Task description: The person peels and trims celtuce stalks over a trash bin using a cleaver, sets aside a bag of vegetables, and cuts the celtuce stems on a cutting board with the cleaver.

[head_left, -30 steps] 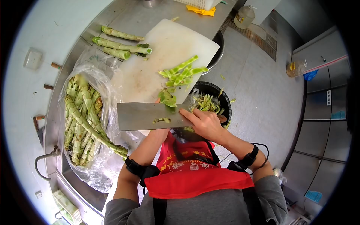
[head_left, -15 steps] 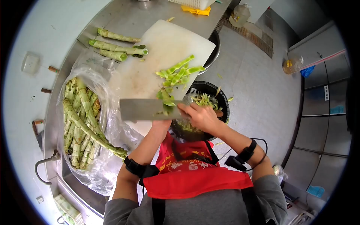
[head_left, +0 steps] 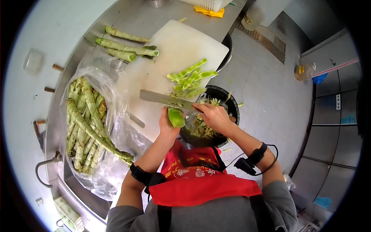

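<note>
My right hand (head_left: 216,117) is closed on the handle of a cleaver (head_left: 160,98), whose blade reaches left over the cutting board (head_left: 170,46) and is seen at a steep angle. Just below the blade, my left hand (head_left: 167,127) grips a peeled green celtuce stem (head_left: 176,117); part of it is hidden by my fingers and the blade. Green celtuce peelings (head_left: 190,76) lie in a pile on the board beyond the cleaver. Beneath my right hand stands a black bin (head_left: 235,106) with scraps inside.
Unpeeled celtuce stems (head_left: 127,47) lie left of the board. A clear plastic bag (head_left: 119,91) at the left holds several more stems. A narrow metal blade (head_left: 137,120) rests at the board's left edge. A yellow cloth (head_left: 210,11) hangs at the far counter edge.
The cleaver has turned from broadside to a thinner view and moved slightly up and right. The celtuce in my left hand, mostly covered before, now shows below the blade. The view has shifted slightly.
</note>
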`<action>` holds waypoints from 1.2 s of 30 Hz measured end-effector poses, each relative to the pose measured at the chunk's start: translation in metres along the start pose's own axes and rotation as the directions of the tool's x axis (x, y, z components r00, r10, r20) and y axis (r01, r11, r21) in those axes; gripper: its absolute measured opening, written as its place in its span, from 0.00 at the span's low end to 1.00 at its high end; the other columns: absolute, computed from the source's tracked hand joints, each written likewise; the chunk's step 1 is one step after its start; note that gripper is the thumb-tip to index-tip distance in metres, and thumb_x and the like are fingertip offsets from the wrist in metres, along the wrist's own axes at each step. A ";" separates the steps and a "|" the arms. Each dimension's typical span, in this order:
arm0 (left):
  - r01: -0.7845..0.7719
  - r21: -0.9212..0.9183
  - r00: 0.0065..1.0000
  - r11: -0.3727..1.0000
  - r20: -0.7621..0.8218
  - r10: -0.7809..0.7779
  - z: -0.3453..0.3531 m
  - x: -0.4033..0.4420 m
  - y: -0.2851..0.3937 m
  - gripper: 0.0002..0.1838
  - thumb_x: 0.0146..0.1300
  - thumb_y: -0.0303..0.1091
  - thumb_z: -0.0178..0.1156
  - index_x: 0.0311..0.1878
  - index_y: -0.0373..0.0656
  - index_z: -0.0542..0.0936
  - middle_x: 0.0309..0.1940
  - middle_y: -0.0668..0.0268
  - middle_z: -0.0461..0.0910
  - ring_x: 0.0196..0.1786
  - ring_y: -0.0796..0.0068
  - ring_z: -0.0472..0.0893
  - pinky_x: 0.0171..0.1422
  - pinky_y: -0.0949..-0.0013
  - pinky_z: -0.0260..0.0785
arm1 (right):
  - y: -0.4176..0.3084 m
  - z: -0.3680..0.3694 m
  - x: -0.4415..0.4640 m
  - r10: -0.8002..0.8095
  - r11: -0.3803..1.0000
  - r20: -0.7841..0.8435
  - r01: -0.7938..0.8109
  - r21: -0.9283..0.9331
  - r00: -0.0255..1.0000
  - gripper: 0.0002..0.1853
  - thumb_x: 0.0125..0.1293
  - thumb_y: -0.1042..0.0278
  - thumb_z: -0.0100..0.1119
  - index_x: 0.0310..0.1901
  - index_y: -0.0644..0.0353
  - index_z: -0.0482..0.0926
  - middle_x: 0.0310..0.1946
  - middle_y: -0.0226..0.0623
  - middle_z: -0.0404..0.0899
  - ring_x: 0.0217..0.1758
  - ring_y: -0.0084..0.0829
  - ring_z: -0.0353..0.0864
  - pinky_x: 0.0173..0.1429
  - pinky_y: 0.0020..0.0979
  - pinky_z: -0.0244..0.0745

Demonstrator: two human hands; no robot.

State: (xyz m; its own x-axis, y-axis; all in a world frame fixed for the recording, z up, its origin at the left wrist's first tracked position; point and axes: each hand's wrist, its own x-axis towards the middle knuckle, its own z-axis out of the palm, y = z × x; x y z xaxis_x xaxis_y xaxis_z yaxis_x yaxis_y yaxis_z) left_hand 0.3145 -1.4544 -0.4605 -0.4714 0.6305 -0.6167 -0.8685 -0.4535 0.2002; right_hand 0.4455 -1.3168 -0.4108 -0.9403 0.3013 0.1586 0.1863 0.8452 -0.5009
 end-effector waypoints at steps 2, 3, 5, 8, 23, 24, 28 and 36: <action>-0.007 -0.047 0.992 0.999 -0.125 0.001 0.000 0.003 -0.004 0.17 0.69 0.45 0.44 0.47 0.45 0.76 0.40 0.60 0.79 0.38 0.61 0.79 0.40 0.62 0.73 | -0.015 -0.010 -0.001 -0.042 0.999 0.004 0.042 0.003 0.999 0.23 0.53 0.73 0.60 0.53 0.50 0.75 0.29 0.37 0.77 0.27 0.43 0.79 0.28 0.39 0.75; 0.009 -0.004 0.999 1.000 -0.037 -0.009 -0.005 0.004 -0.004 0.17 0.68 0.46 0.45 0.48 0.45 0.75 0.41 0.61 0.79 0.42 0.63 0.78 0.45 0.61 0.73 | -0.023 -0.016 0.001 -0.067 0.998 -0.003 0.067 0.003 0.998 0.23 0.52 0.73 0.60 0.53 0.50 0.75 0.28 0.37 0.77 0.26 0.42 0.79 0.27 0.39 0.75; 0.026 0.087 0.990 0.996 0.136 -0.038 -0.015 0.006 -0.001 0.18 0.68 0.48 0.46 0.51 0.46 0.74 0.45 0.63 0.77 0.50 0.66 0.76 0.55 0.59 0.71 | -0.034 -0.021 -0.002 -0.171 0.985 -0.009 0.170 -0.027 0.985 0.27 0.48 0.74 0.62 0.54 0.50 0.74 0.25 0.35 0.74 0.24 0.39 0.78 0.25 0.37 0.74; 0.130 0.083 0.923 0.988 0.353 -0.151 -0.016 0.015 0.005 0.18 0.68 0.47 0.46 0.52 0.47 0.74 0.48 0.62 0.77 0.51 0.63 0.77 0.55 0.55 0.72 | -0.037 -0.019 -0.005 -0.240 0.968 0.018 0.241 -0.076 0.971 0.29 0.45 0.75 0.61 0.55 0.51 0.75 0.23 0.33 0.72 0.22 0.35 0.78 0.24 0.35 0.74; 0.020 -0.027 1.000 0.999 0.014 -0.020 -0.018 0.003 -0.004 0.17 0.68 0.46 0.45 0.53 0.48 0.73 0.46 0.63 0.77 0.48 0.62 0.77 0.54 0.56 0.72 | 0.000 0.013 0.015 -0.134 0.987 -0.004 0.133 -0.095 0.991 0.22 0.53 0.70 0.57 0.53 0.52 0.74 0.25 0.37 0.75 0.23 0.41 0.80 0.23 0.38 0.74; 0.082 -0.067 0.972 0.994 0.226 -0.065 -0.028 0.006 0.002 0.18 0.68 0.47 0.45 0.53 0.48 0.73 0.46 0.62 0.78 0.48 0.61 0.77 0.56 0.55 0.72 | -0.003 0.012 0.014 -0.128 0.987 -0.012 0.127 -0.101 0.992 0.22 0.52 0.71 0.57 0.52 0.52 0.74 0.25 0.37 0.75 0.24 0.41 0.80 0.25 0.39 0.75; -0.055 0.021 0.997 0.998 -0.058 0.056 -0.003 -0.004 -0.003 0.16 0.67 0.44 0.47 0.50 0.45 0.74 0.43 0.63 0.77 0.43 0.64 0.77 0.44 0.61 0.72 | -0.015 0.003 0.009 -0.146 0.985 0.045 0.150 -0.090 0.988 0.22 0.52 0.72 0.57 0.52 0.52 0.74 0.28 0.39 0.78 0.24 0.43 0.79 0.25 0.40 0.75; -0.037 -0.018 0.988 0.999 -0.147 0.034 0.009 -0.006 0.000 0.19 0.67 0.48 0.46 0.44 0.42 0.76 0.32 0.59 0.77 0.32 0.64 0.77 0.32 0.65 0.70 | -0.017 0.008 0.024 -0.111 0.989 0.076 0.118 -0.091 0.991 0.18 0.55 0.70 0.54 0.50 0.53 0.75 0.27 0.41 0.78 0.24 0.44 0.80 0.26 0.41 0.75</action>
State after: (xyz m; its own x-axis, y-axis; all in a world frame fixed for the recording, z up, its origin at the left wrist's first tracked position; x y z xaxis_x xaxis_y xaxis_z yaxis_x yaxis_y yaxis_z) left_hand 0.3161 -1.4528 -0.4495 -0.4730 0.5149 -0.7150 -0.8475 -0.4877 0.2094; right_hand 0.4176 -1.3279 -0.4055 -0.9740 0.1711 0.1482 0.0995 0.9116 -0.3990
